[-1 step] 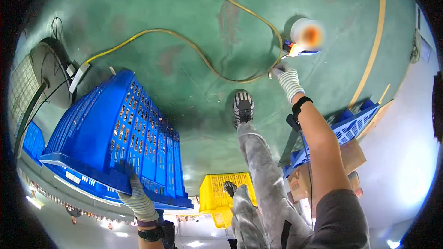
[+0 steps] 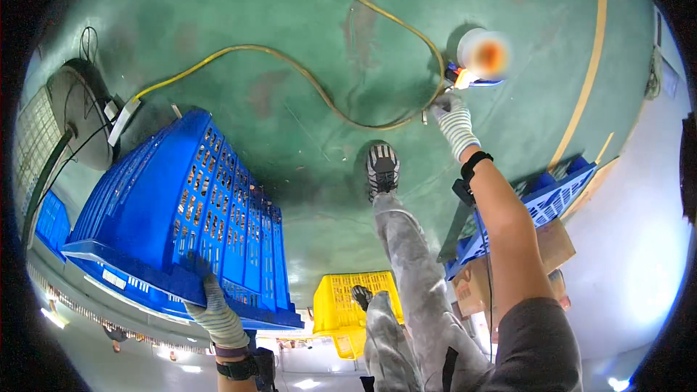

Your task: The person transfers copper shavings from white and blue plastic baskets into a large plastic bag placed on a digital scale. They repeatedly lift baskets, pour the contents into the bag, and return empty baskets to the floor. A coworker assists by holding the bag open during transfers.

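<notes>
My left hand [image 2: 216, 312], in a striped white and grey glove with dark fingers, grips the rim of a large blue slatted plastic crate [image 2: 189, 196]. The crate is in a nested stack at the left. My right hand [image 2: 453, 120], gloved alike, reaches down to the floor on the right with its fingers drawn together. Its fingertips are at a small orange and blue thing [image 2: 462, 78] beside a white round object [image 2: 472, 42], whose middle is a blurred orange patch. What the fingers hold, if anything, is too small to make out. Close by runs a yellow cable [image 2: 435, 51].
The cable winds over the green floor [image 2: 254, 7] to a white power strip [image 2: 125, 122] beside a round grey fan-like stand [image 2: 80, 112]. A yellow crate [image 2: 334, 305] stands behind my feet. Another blue crate [image 2: 559, 192] and cardboard boxes [image 2: 555, 247] stand right, near a yellow floor line [image 2: 592, 65].
My right hand has shifted very slightly, its fingertips a little closer to the small orange and blue thing. My left hand stays on the blue crate.
</notes>
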A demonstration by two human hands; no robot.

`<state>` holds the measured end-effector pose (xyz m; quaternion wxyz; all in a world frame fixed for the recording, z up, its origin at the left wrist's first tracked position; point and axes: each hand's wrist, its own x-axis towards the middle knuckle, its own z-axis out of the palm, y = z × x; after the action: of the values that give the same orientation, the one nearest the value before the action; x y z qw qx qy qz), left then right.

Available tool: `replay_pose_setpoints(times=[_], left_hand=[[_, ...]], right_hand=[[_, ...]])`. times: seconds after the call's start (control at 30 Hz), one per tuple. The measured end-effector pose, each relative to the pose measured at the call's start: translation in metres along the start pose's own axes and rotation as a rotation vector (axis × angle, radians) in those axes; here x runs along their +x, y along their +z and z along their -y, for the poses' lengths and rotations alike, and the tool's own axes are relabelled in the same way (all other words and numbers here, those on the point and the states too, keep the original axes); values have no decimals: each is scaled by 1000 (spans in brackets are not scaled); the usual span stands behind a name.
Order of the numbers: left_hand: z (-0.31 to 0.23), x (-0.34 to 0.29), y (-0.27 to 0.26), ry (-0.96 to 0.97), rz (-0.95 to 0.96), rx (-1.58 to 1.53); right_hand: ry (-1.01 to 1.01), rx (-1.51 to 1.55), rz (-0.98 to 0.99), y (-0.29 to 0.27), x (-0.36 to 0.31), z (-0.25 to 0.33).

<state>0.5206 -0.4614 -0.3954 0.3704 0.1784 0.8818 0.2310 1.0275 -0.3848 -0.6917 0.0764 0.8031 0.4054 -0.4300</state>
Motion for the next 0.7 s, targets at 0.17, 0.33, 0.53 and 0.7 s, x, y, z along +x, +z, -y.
replay_pose_setpoints(times=[0.17, 0.33, 0.53, 0.7], left_hand=[[0, 0, 0, 1, 13, -10], [1, 1, -1, 2, -2, 10], [1, 0, -3, 2, -5, 32], [1, 2, -3, -23, -13, 40]], right_hand=[[-229, -319, -283, -7, 4, 12], [-64, -397, -220, 0, -8, 7], [84, -219, -277, 26, -27, 4], [76, -92, -273, 45, -38, 11]])
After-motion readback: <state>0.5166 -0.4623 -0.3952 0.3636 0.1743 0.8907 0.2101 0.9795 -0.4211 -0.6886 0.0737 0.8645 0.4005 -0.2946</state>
